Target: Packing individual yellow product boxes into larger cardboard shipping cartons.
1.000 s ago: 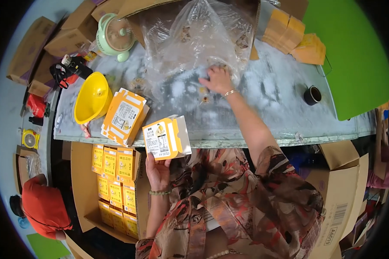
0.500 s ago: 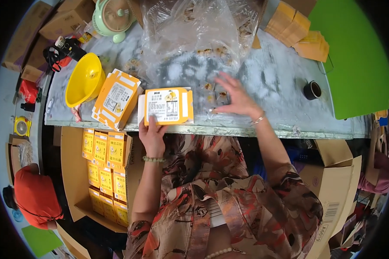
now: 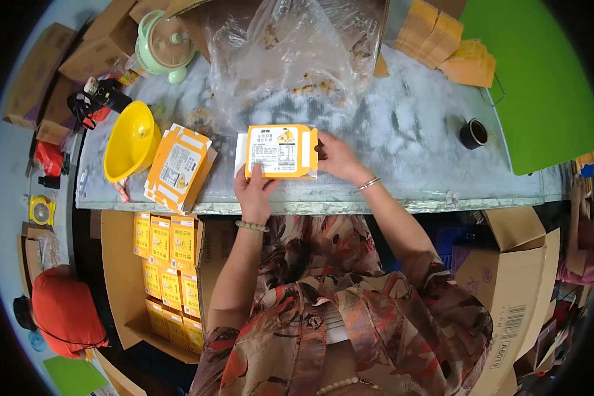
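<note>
A flat yellow-and-white carton [image 3: 280, 153] lies in my left hand [image 3: 254, 198], its printed white panel facing up. My left thumb presses on that panel, with the other fingers at its near edge. At the carton's right end, by the flaps, is my right hand [image 3: 340, 158], its fingers drawn together. Something small and dark shows at those fingertips, and what they hold is partly hidden. Left of the carton, a stack of flattened yellow-and-white cartons [image 3: 181, 168] rests on the table.
A yellow basket [image 3: 133, 142] and a green pot [image 3: 165, 46] stand on the left. Clear plastic [image 3: 284, 59] with small wrapped pieces spills from a cardboard box at the back. A dark cup [image 3: 473, 134] stands right. Filled yellow cartons [image 3: 168, 264] sit in a box below. A person [image 3: 66, 310] is at far left.
My right hand has moved left from the table to the carton's right end, its fingers closing. The small wrapped pieces beside it no longer show. The carton has shifted right in my left hand.
</note>
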`<state>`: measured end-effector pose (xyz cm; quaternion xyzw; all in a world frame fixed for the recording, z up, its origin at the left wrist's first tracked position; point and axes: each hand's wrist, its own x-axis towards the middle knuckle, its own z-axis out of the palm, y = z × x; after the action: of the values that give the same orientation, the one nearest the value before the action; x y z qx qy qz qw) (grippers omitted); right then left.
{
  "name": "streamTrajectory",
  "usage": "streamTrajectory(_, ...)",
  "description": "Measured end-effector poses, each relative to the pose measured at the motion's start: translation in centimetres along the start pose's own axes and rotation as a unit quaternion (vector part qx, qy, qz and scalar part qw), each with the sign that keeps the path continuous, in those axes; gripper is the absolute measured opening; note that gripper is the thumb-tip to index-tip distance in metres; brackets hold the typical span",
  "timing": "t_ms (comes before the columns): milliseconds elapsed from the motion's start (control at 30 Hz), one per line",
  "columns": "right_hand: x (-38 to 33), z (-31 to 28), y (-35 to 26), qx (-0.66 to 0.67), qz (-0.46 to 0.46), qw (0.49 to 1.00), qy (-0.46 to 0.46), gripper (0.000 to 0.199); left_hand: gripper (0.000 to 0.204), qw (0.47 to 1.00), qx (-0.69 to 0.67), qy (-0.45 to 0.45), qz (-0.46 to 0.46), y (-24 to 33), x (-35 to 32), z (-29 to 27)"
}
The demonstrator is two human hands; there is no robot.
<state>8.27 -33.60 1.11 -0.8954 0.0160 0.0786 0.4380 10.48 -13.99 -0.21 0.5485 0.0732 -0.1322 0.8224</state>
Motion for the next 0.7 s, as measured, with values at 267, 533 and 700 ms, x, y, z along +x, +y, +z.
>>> streamTrajectory(267, -2.0, 0.8, -4.7, 0.342, -0.103, 0.921, 0.158, 0.026, 0.034, 0.976, -0.207, -0.061, -0.011, -0.5, -4.0, 2.7)
streamTrajectory(533, -5.5, -6.9, -9.7, 0.13, -0.242, 0.959, -0.075, 0.022, 0.053, 0.857, 0.339, -0.202, 0.33, 8.3, -7.1, -1.2)
streamTrajectory(700, -6.7, -0.7, -7.8, 0.198, -0.254, 0.938, 0.13, 0.036, 0.062, 0.963, 0.104, -0.209, 0.134, 6.2, -9.5, -1.7)
